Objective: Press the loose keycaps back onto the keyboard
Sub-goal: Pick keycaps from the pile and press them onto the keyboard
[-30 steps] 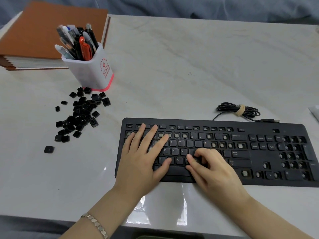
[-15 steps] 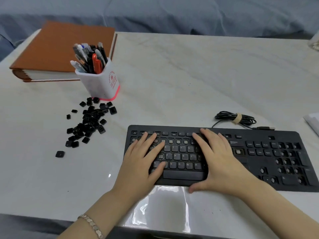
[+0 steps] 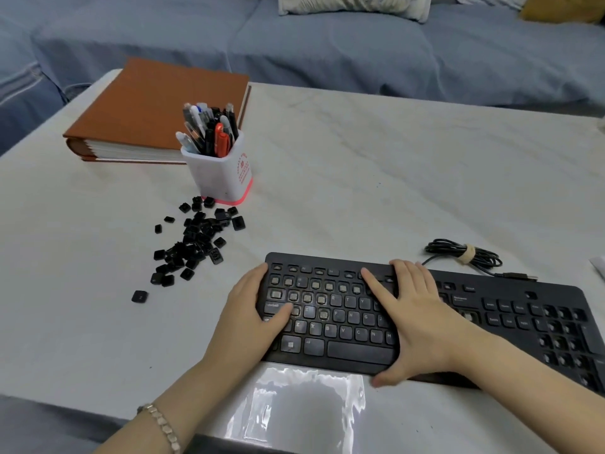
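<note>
Beyond the pale marble worktop (image 3: 360,175), a blue-covered sofa (image 3: 327,44) is filling the background. At the far left a brown binder (image 3: 157,106) is lying flat, a white pen cup (image 3: 222,175) is standing just in front of it, and the loose keycaps (image 3: 196,237) are lying scattered between that cup and the keyboard (image 3: 507,309), apart from both hands. A bundled cable (image 3: 465,253) is sitting behind the keyboard. We are resting our left grip (image 3: 252,316) relaxed along the keyboard's left edge, thumb lying on the keys, and spreading our right grip (image 3: 422,319) flat and open over the middle keys. The keyboard is stretching left to right near the worktop's front edge, legends facing us, its right end slanting nearer.
</note>
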Available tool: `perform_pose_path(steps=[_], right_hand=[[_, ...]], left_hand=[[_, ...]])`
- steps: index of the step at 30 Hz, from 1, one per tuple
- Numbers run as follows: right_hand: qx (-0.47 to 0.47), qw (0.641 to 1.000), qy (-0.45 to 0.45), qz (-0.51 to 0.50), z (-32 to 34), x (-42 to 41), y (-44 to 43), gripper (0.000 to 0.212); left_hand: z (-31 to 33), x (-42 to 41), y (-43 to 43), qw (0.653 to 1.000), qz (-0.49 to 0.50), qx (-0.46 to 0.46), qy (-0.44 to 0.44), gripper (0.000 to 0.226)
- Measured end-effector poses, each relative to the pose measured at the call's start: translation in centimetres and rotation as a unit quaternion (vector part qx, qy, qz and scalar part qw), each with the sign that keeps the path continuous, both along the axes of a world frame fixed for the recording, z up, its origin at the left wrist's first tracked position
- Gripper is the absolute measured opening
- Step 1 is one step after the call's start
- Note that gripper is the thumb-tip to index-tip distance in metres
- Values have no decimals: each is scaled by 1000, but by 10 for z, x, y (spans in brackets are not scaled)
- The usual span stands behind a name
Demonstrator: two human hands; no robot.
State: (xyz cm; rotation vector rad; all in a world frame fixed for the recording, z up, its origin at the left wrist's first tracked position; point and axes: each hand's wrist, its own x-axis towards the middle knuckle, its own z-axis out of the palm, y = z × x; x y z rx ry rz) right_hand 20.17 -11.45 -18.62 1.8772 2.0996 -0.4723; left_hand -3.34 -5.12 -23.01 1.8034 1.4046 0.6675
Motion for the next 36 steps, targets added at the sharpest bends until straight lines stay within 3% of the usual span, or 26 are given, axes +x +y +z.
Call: perform_pose_path(steps=[13, 17, 20, 24, 28, 31, 33, 36], right_hand=[[18, 1000, -25, 2, 3, 1, 39, 142], [-3, 1000, -20, -2, 1, -1, 46, 142], [-19, 999, -33, -6, 4, -1, 46, 144], [-38, 999, -27, -26, 16, -7, 53, 145], [38, 993, 77, -75, 34, -23, 82, 120], [113, 983, 141, -28, 33, -56, 116, 68], [109, 975, 192, -12, 26, -85, 142, 42], [89, 974, 206, -20, 9, -124, 175, 35]], left_hand=[[16, 8, 49, 999, -5, 48, 0, 50], [17, -14, 65, 986, -28, 111, 125, 35], [18, -37, 77, 943, -47, 211, 254, 21], [17, -55, 89, 924, -70, 205, 316, 25], [16, -58, 97, 914, -95, 234, 318, 23], [13, -62, 100, 909, -105, 251, 316, 25], [13, -63, 99, 932, -82, 212, 282, 26], [19, -66, 99, 965, -22, 147, 216, 21]])
